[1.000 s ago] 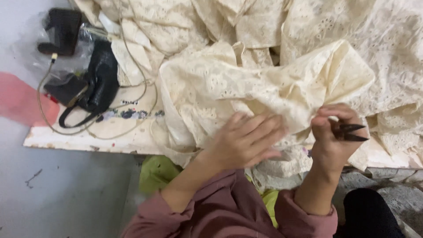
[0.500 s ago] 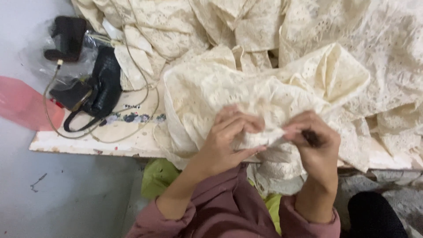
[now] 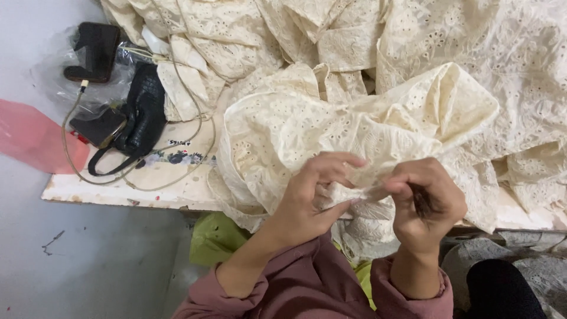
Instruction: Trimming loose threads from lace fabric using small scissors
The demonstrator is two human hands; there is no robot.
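Observation:
A cream eyelet lace garment (image 3: 331, 124) lies bunched on the table in front of me. My left hand (image 3: 313, 198) pinches a fold of its edge between thumb and fingers. My right hand (image 3: 428, 204) is closed beside it, gripping the same fold together with a small dark tool (image 3: 422, 201) that is mostly hidden in the palm. Both hands hover over the table's near edge, almost touching. Pink sleeves cover my forearms.
More cream lace fabric (image 3: 484, 53) is heaped across the back and right. At the left sit a black bag (image 3: 142, 115), dark devices on clear plastic (image 3: 94, 50) and a looping cable (image 3: 177, 171). The white table edge (image 3: 118, 192) drops to a grey floor with a red patch (image 3: 32, 142).
My right hand, earlier held apart at the right with the dark tool showing, has come in to meet my left hand on the fabric fold. The tool is now tucked into the palm.

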